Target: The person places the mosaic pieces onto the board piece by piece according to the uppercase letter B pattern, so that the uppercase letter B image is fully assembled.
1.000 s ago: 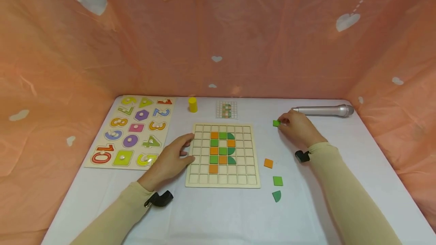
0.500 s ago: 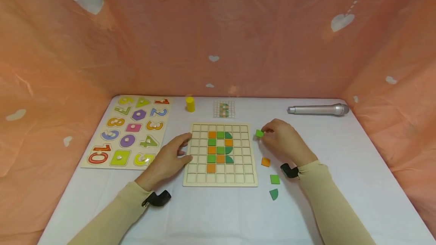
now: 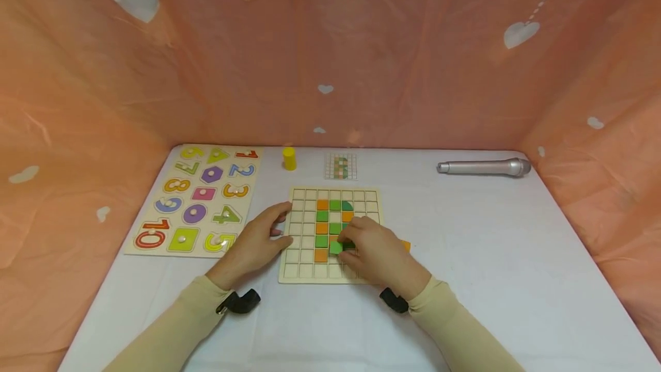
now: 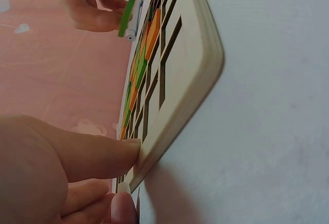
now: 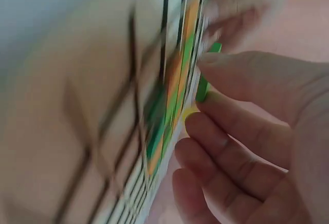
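Observation:
My right hand (image 3: pixel 382 254) pinches a green square tile (image 3: pixel 336 247) between thumb and fingers, close over the lower middle of the wooden grid board (image 3: pixel 299 270). The right wrist view shows the same green tile (image 5: pixel 203 88) tilted on edge at the fingertips. Orange and green squares and dark green quarter-circle tiles fill several cells of the board; my right hand hides part of them. At the board's left edge, my left hand (image 3: pixel 253 248) holds on, its thumb (image 4: pixel 110 154) on the rim in the left wrist view.
A loose orange tile (image 3: pixel 407 245) peeks out beside my right hand. Behind the board lie a small pattern card (image 3: pixel 341 166) and a yellow cylinder (image 3: pixel 289 158). A number-and-shape puzzle board (image 3: pixel 170 188) is on the left, a silver microphone (image 3: pixel 480 167) at the back right.
My right hand has carried the green tile leftward from near the microphone to over the board. Its hand and arm now cover the loose green tiles on the right. The left hand stays put.

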`<control>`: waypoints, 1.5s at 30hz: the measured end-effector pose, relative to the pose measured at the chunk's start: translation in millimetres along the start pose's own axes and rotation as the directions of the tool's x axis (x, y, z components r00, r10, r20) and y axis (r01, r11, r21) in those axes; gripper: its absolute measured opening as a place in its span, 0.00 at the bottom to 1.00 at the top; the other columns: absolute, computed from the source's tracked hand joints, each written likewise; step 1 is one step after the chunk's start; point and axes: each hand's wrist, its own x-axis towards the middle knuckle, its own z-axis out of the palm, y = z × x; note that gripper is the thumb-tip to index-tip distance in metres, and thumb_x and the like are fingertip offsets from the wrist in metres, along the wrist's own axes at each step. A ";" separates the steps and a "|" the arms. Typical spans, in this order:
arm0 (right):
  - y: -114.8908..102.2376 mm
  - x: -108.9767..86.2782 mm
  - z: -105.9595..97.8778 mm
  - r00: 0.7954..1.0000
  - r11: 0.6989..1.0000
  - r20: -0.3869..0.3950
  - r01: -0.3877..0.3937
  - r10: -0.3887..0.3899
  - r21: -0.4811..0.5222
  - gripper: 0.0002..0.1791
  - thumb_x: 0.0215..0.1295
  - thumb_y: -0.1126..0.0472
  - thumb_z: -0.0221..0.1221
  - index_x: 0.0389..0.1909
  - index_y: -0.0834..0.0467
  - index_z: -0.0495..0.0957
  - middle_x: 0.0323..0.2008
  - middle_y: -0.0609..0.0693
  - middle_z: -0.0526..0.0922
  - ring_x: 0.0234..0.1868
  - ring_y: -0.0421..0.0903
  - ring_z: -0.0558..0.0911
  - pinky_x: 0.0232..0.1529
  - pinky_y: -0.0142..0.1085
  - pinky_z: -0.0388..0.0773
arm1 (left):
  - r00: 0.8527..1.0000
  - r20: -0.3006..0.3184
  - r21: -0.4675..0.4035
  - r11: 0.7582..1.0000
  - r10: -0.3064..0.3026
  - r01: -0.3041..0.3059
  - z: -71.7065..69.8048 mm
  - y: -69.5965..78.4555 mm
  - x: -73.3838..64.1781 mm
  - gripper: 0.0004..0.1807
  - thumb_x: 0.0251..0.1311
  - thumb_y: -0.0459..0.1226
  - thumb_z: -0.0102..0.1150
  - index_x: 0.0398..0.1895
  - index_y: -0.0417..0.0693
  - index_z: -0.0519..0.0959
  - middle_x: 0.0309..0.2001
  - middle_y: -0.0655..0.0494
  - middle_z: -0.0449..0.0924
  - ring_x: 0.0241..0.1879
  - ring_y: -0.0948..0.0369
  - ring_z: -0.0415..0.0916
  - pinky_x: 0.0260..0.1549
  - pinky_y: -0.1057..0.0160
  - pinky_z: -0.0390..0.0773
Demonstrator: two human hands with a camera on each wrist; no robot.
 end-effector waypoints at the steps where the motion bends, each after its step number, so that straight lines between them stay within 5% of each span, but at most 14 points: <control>1: -5.1 0.2 3.1 1.000 1.000 0.002 0.019 -0.019 -0.004 0.08 0.63 0.59 0.74 0.42 0.54 0.90 0.39 0.44 0.83 0.43 0.42 0.81 0.43 0.36 0.85 | 1.000 -0.002 0.000 1.000 0.005 -0.005 -0.4 -0.5 0.0 0.39 0.70 0.33 0.67 0.83 0.46 0.65 0.72 0.41 0.75 0.58 0.52 0.81 0.62 0.48 0.82; 20: -31.0 -1.7 18.0 0.990 0.987 0.035 0.141 -0.139 -0.076 0.07 0.59 0.61 0.75 0.36 0.50 0.89 0.34 0.40 0.80 0.37 0.39 0.76 0.39 0.33 0.80 | 1.000 0.005 -0.010 1.000 -0.009 0.009 -1.5 -1.2 -0.3 0.39 0.71 0.34 0.67 0.83 0.47 0.64 0.74 0.42 0.74 0.59 0.51 0.81 0.63 0.47 0.82; 45: -32.9 -3.6 21.8 0.990 0.986 0.040 0.136 -0.132 -0.096 0.06 0.61 0.61 0.76 0.39 0.50 0.90 0.36 0.41 0.82 0.38 0.40 0.78 0.42 0.33 0.83 | 1.000 0.015 -0.005 1.000 -0.010 0.010 -1.8 0.3 1.1 0.39 0.71 0.34 0.66 0.84 0.47 0.64 0.74 0.42 0.74 0.61 0.50 0.81 0.64 0.47 0.82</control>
